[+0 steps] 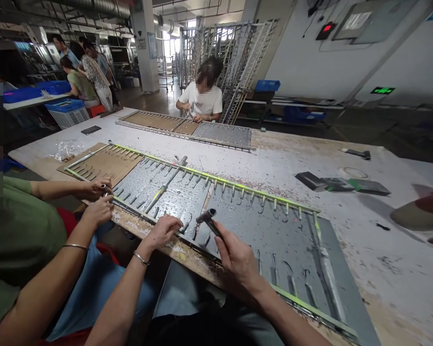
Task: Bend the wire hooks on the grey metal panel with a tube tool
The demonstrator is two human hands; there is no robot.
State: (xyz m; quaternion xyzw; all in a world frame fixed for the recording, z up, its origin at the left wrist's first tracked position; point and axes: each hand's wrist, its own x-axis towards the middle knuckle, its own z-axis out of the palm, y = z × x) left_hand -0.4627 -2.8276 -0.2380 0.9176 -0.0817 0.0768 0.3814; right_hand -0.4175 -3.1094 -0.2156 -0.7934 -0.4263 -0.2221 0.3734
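Note:
My right hand (pixel 238 254) is wrapped round the handle of a small dark metal hammer (pixel 206 217). The hammer's cylindrical head is raised above the near rail of a long metal rack frame (pixel 220 179). To its left, my left hand (pixel 163 230), a bangle on the wrist, rests at that rail with fingers curled and pressed together. Its fingertips meet a small metal hook (pixel 187 224) on the rail; the exact grip is partly hidden. More curved hooks line both long rails, whose edges are partly yellow-green. Grey sheets (pixel 238 221) lie under the frame.
At my left, a co-worker's hands (pixel 101 204) work at the same frame with a metal tool. Across the table, another person sits at a second frame (pixel 187 127). Black blocks (pixel 342 184), another hammer (pixel 357 153) and a plastic bag (pixel 68 150) lie on the tabletop.

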